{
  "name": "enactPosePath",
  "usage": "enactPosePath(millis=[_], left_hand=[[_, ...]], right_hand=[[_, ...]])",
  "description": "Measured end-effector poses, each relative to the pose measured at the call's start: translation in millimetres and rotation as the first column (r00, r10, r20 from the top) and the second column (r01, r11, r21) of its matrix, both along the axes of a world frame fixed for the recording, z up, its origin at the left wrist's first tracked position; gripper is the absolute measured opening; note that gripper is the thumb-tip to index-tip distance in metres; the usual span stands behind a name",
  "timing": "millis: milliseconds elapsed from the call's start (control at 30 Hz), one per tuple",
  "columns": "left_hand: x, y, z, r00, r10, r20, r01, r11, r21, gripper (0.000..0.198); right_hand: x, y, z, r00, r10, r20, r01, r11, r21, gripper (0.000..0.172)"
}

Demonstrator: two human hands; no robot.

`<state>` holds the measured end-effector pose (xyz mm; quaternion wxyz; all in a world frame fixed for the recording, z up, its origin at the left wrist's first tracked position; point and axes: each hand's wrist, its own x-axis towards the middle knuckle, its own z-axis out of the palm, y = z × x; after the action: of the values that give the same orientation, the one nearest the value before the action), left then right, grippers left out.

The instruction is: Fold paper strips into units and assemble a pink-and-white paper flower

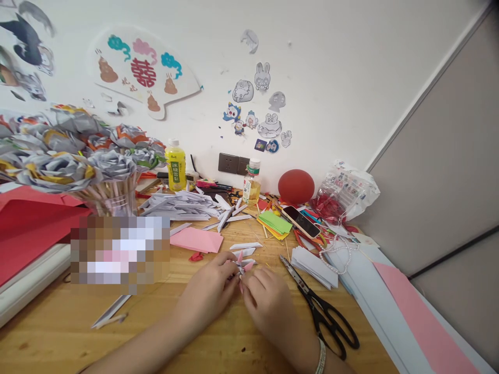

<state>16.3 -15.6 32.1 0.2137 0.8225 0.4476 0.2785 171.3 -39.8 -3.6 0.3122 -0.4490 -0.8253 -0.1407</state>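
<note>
Near the middle of the table, my left hand (212, 285) and my right hand (268, 301) meet, the fingers of both pinched on a small folded paper piece (240, 266). Pink pointed tips and some grey-white paper show between the fingertips; the rest of it is hidden. Just beyond the hands lie white folded paper strips (245, 245). A stack of pink paper (197, 240) is at the far left of my left hand, with a red scrap (196, 256) by it. Black-handled scissors (331, 323) rest to the right of my right hand.
Folded-paper flowers on sticks (58, 166) crowd the left. Behind are a heap of white strips (187, 204), a yellow bottle (176, 169), a clear bottle (252, 184) and a red balloon (296, 187). Rightward lie green paper slips (275, 222), a phone (301, 222) and white slips (315, 267).
</note>
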Motion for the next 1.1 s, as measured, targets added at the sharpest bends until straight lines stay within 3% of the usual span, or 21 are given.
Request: enactPosePath(millis=[167,433,700,900,1100], left_hand=[[2,-1,0.9,1.0,-0.004,0.012,0.004,1.0,-0.029,0.022],[1,4,-3.4,0.999,0.015,0.036,-0.011,0.996,-0.087,0.03],[-3,9,-4.4,0.999,0.034,0.034,-0.03,0.995,-0.094,0.028],[-4,8,-2.4,1.0,0.021,0.01,-0.02,0.994,-0.103,0.033],[-5,9,-0.5,0.999,0.022,0.045,-0.017,0.994,-0.112,0.04]], right_hand=[[-6,0,-0.4,0.999,-0.045,0.003,0.044,0.989,0.14,0.03],[-12,-4,-10.3,0.978,0.011,-0.21,-0.019,0.999,-0.034,0.022],[-11,-6,-3.6,0.966,0.039,-0.257,-0.068,0.992,-0.103,0.024],[-9,-3,-9.6,0.949,-0.003,-0.315,-0.015,0.998,-0.053,0.025],[-10,-4,-8.9,0.936,0.028,-0.351,-0.043,0.999,-0.034,0.025]])
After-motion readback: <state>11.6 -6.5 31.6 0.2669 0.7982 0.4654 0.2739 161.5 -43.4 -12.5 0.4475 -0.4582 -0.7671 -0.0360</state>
